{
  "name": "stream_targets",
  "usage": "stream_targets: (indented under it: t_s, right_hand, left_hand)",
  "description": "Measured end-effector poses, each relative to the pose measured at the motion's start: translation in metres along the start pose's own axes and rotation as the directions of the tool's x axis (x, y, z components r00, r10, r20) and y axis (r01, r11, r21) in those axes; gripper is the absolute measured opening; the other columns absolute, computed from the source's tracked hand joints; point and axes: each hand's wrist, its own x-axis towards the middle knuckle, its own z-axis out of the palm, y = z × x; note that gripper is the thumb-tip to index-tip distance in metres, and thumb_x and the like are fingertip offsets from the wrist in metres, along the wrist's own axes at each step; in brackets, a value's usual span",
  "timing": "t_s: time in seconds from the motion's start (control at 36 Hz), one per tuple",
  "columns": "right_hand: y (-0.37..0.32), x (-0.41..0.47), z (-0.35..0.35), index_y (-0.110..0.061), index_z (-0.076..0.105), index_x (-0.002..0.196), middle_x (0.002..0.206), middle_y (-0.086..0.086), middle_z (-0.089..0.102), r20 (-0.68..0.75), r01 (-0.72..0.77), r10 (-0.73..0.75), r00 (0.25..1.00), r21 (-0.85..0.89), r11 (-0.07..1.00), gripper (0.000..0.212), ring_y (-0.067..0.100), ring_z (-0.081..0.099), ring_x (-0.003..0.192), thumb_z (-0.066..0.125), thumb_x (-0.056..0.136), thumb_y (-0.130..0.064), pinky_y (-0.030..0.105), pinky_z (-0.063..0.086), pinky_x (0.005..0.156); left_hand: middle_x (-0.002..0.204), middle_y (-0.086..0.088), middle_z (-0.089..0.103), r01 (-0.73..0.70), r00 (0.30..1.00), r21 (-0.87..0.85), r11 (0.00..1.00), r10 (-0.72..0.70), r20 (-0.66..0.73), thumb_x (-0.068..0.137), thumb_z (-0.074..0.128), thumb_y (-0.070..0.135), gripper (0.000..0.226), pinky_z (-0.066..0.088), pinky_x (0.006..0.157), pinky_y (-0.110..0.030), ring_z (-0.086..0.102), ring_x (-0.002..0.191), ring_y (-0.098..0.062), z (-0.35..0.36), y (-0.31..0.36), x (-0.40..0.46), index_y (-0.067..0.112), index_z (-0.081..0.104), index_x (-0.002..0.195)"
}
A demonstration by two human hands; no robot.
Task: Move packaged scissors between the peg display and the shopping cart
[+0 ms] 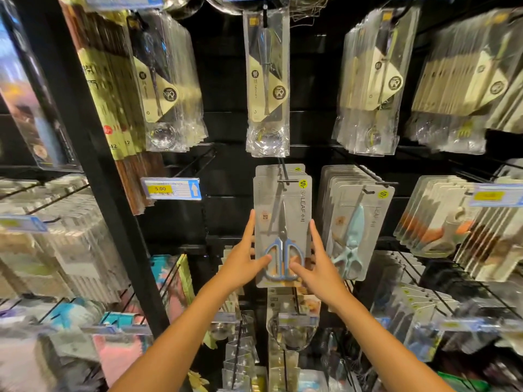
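Left of the left hand [244, 260] the black back panel [223, 210] lies bare, with open room as far as the price tag [171, 188]. Right of the right hand [318, 267] only a narrow gap remains before the teal scissors packs [353, 230]. Above both hands the front pack [271, 199] they pinch hangs on its peg [283, 169] under a spoon pack [267, 80] — little headroom — and just below them more packs [293, 305] crowd the next pegs.

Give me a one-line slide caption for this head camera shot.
Shopper's left hand and right hand grip a blue-handled scissors package by its edges on the display peg, beside mint scissors packages.
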Motion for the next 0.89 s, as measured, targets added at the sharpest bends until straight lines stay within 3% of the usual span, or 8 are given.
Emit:
stream_targets:
  t_s: [0.11, 0.19, 0.36, 0.44, 0.53, 0.61, 0.78, 0.89]
  right_hand:
    - [-0.001, 0.010, 0.000, -0.062, -0.011, 0.148, 0.166, -0.014, 0.018, 0.008, -0.017, 0.017, 1.000, 0.001, 1.000, 0.107, 0.016, 0.037, 0.146, 0.068, 0.093, -0.016, 0.049, 0.044, 0.112]
    - [0.002, 0.013, 0.001, -0.057, -0.014, 0.150, 0.166, -0.013, 0.015, 0.024, -0.026, 0.027, 0.999, -0.027, 0.999, 0.109, 0.011, 0.035, 0.147, 0.068, 0.093, -0.014, 0.040, 0.042, 0.114]
    - [0.011, 0.023, 0.000, -0.051, -0.008, 0.154, 0.163, -0.009, 0.025, 0.044, -0.061, 0.062, 0.997, -0.033, 0.998, 0.105, 0.012, 0.040, 0.142, 0.072, 0.091, -0.023, 0.031, 0.041, 0.109]
    - [0.015, 0.020, 0.001, -0.044, -0.001, 0.157, 0.157, -0.011, 0.030, 0.027, -0.064, 0.065, 0.997, -0.057, 0.996, 0.103, 0.010, 0.041, 0.140, 0.074, 0.089, -0.025, 0.043, 0.041, 0.115]
    - [0.020, 0.003, 0.007, -0.034, 0.011, 0.159, 0.157, -0.009, 0.029, 0.005, -0.057, 0.058, 0.998, -0.082, 0.995, 0.093, 0.011, 0.037, 0.142, 0.072, 0.091, -0.025, 0.041, 0.040, 0.115]
    - [0.029, -0.014, 0.016, -0.035, 0.024, 0.156, 0.158, -0.008, 0.031, 0.069, -0.024, 0.033, 0.997, -0.128, 0.991, 0.078, 0.009, 0.034, 0.144, 0.070, 0.093, -0.027, 0.038, 0.036, 0.118]
    - [0.033, -0.044, 0.056, -0.031, 0.044, 0.146, 0.151, -0.011, 0.042, 0.347, 0.165, -0.077, 0.935, -0.231, 0.959, 0.054, 0.008, 0.038, 0.141, 0.065, 0.096, -0.026, 0.025, 0.030, 0.115]
    - [0.026, -0.067, 0.105, -0.046, 0.034, 0.146, 0.153, -0.020, 0.035, 0.550, 0.304, -0.121, 0.826, -0.254, 0.918, 0.054, 0.004, 0.032, 0.143, 0.059, 0.099, -0.037, 0.025, 0.027, 0.118]
  left_hand:
    - [0.154, 0.006, 0.046, 0.018, 1.000, -0.003, 1.000, -0.018, -0.017, 0.097, 0.067, 0.026, 0.107, 0.051, 0.107, -0.044, 0.061, 0.126, -0.013, 0.003, 0.004, 0.006, 0.054, -0.021, 0.151]
    - [0.158, 0.003, 0.041, 0.030, 0.999, -0.007, 1.000, -0.031, -0.015, 0.096, 0.069, 0.024, 0.110, 0.046, 0.111, -0.051, 0.055, 0.134, -0.019, 0.004, 0.004, 0.008, 0.054, -0.022, 0.151]
    - [0.164, 0.001, 0.029, 0.049, 0.998, -0.007, 0.999, -0.050, -0.043, 0.092, 0.073, 0.020, 0.113, 0.040, 0.116, -0.047, 0.040, 0.146, -0.020, 0.002, 0.001, 0.013, 0.052, -0.016, 0.153]
    - [0.162, 0.014, 0.019, 0.059, 0.994, 0.025, 0.998, -0.056, -0.090, 0.093, 0.074, 0.019, 0.109, 0.028, 0.121, -0.037, 0.023, 0.148, -0.006, 0.004, -0.001, 0.007, 0.042, -0.011, 0.158]
    - [0.151, 0.027, 0.015, 0.087, 0.989, 0.114, 0.990, -0.072, -0.132, 0.095, 0.070, 0.019, 0.104, 0.019, 0.117, -0.024, 0.014, 0.140, 0.010, 0.007, -0.016, -0.011, 0.045, -0.008, 0.158]
    - [0.155, 0.031, 0.012, 0.062, 0.992, 0.232, 0.971, -0.034, -0.122, 0.097, 0.067, 0.023, 0.095, 0.013, 0.108, 0.002, 0.009, 0.135, 0.030, 0.007, -0.038, -0.044, 0.045, -0.001, 0.159]
    - [0.167, 0.012, 0.017, 0.048, 0.995, 0.452, 0.891, -0.003, -0.098, 0.101, 0.056, 0.040, 0.071, 0.008, 0.120, -0.010, 0.006, 0.149, 0.012, -0.005, -0.071, -0.129, 0.033, 0.018, 0.161]
    - [0.167, 0.018, 0.011, 0.140, 0.989, 0.521, 0.842, -0.091, -0.119, 0.101, 0.060, 0.027, 0.074, 0.011, 0.121, -0.017, 0.009, 0.153, 0.000, -0.016, -0.087, -0.198, 0.039, 0.016, 0.160]
